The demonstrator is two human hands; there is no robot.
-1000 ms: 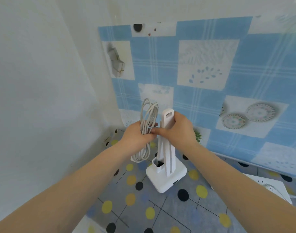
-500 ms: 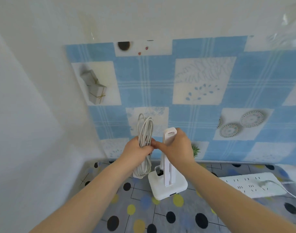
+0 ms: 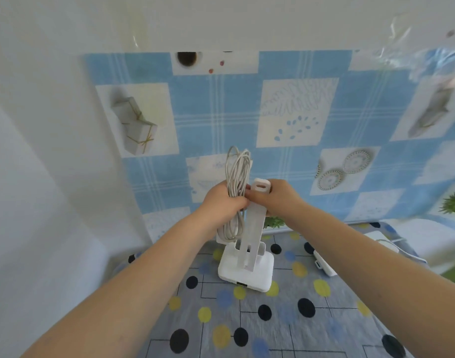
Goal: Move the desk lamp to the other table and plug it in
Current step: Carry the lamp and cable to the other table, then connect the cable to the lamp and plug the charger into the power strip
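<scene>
The white desk lamp (image 3: 249,267) stands folded upright with its square base on a table covered in a grey cloth with yellow, black and blue dots (image 3: 285,319). My right hand (image 3: 278,200) grips the top of the lamp's folded arm. My left hand (image 3: 221,202) is closed around the lamp's coiled white cable (image 3: 236,171), held upright just left of the lamp. A white power strip (image 3: 324,264) lies on the table to the right, mostly hidden behind my right forearm.
A blue and white checked sheet (image 3: 298,120) hangs on the wall right behind the table. A plain white wall (image 3: 40,177) closes off the left side. A white cable (image 3: 402,250) trails from the power strip to the right.
The view has swung and moved closer to the table. The lamp and both hands sit a little lower and further right over the table, with the same grips.
</scene>
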